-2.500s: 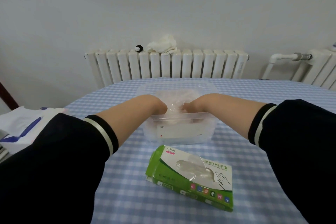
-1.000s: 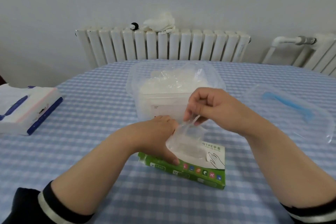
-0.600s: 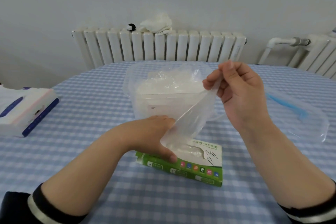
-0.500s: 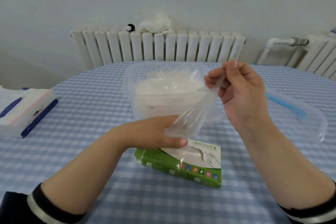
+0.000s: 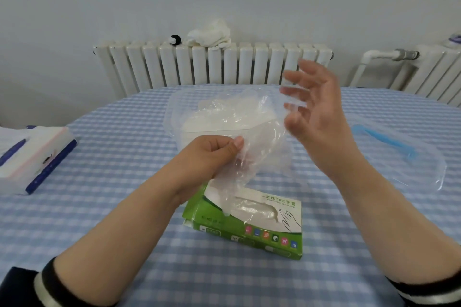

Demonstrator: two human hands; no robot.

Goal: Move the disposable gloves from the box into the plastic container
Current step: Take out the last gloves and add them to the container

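Note:
A green and white glove box lies on the checked tablecloth in front of me, with clear gloves showing in its top opening. Behind it stands the clear plastic container, holding a pile of clear gloves. My left hand pinches one clear disposable glove, which hangs in the air between box and container. My right hand is raised to the right of the container, fingers spread and blurred, touching only the upper edge of that glove, if anything.
The container's clear lid with a blue handle lies on the table to the right. A white and blue packet sits at the left edge. A white radiator with a cloth on it stands behind the table.
My right hand has let go of the glove it pulled from the box and spread its fingers. My left hand has left the box and now pinches the glove in the air.

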